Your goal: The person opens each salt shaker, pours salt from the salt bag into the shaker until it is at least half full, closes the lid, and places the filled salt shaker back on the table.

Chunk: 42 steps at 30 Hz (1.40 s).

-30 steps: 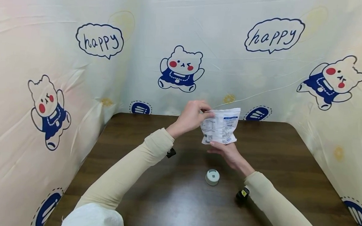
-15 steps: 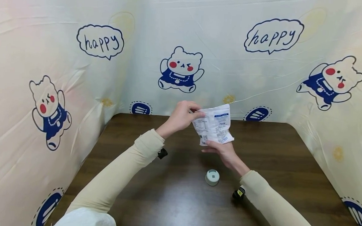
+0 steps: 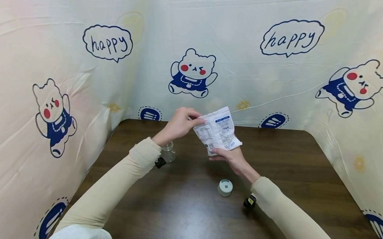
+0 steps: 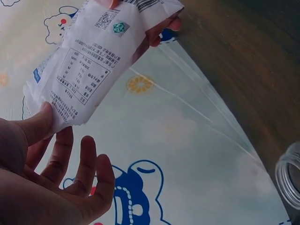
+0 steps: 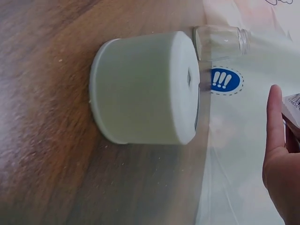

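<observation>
Both ends held: left hand [image 3: 178, 124] pinches the white printed packet [image 3: 217, 129] by a top corner, right hand [image 3: 233, 158] grips its bottom, tilted over the desk [image 3: 272, 155]. Below stands a pale-green cylinder [image 5: 140, 89]; off left, a clear jar [image 3: 169, 154], partly hidden.

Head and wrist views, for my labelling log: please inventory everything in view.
Wooden table: 1, brown, below
Bear-patterned sheet: 1, pale, around table
Printed soft packet: 1, white, held above table
Clear cylindrical jar: 1, colourless, table, left of packet
Squat cylinder: 1, pale green, table, nearer than packet
Wrist devices: 2, black, at wrists
Fabric sleeves: 2, cream, either side
Cloth: 1, white, bottom left
Left hand: 1, pinching packet's corner
Right hand: 1, holding packet's bottom
</observation>
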Motion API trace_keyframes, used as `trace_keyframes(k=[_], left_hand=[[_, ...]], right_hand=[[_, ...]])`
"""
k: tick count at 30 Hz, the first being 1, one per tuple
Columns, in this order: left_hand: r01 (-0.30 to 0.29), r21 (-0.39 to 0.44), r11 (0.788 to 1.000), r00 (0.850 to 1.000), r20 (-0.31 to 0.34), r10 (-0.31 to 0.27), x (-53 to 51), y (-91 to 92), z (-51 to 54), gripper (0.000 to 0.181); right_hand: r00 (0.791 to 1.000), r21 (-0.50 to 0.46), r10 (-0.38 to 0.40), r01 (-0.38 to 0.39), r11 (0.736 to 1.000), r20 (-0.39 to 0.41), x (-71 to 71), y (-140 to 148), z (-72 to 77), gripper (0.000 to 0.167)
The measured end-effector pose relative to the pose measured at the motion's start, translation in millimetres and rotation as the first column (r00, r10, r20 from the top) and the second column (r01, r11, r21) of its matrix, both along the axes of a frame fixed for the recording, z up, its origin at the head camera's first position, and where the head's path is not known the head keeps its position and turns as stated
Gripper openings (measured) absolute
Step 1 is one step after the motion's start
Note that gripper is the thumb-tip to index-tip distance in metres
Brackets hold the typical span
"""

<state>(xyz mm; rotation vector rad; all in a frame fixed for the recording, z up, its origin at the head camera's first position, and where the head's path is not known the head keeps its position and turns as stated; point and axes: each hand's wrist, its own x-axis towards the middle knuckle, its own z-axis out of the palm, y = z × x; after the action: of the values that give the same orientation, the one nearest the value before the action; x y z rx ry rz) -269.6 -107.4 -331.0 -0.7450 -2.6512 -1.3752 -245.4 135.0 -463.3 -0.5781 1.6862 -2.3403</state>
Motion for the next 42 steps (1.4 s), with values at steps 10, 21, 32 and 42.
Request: trace_keyframes(k=[10,21,32,42], left_hand=[[-0.037,-0.028,0.999,0.999,-0.029,0.036,0.7,-26.2,1.3,0.015],[-0.081,-0.089,0.993,0.996,-0.048,0.077,-3.8,-46.5,-5.9,0.014],[-0.125,-0.112,0.986,0.992,-0.03,0.123,-1.9,-67.1,-15.6,0.012],[-0.161,-0.107,0.981,0.987,-0.032,0.158,-0.1,-78.6,-25.1,0.014]], right_hand=[[1.0,0.025,-0.008,0.007,1.0,0.018,-8.4,-14.1,1.5,0.062],[1.0,0.092,0.022,-0.023,0.995,0.019,-19.8,-24.4,8.1,0.067],[0.998,0.13,0.052,-0.055,0.99,0.029,-22.0,-37.0,13.5,0.068],[0.997,0.181,0.076,-0.073,0.981,-0.008,-31.7,-45.2,11.4,0.069]])
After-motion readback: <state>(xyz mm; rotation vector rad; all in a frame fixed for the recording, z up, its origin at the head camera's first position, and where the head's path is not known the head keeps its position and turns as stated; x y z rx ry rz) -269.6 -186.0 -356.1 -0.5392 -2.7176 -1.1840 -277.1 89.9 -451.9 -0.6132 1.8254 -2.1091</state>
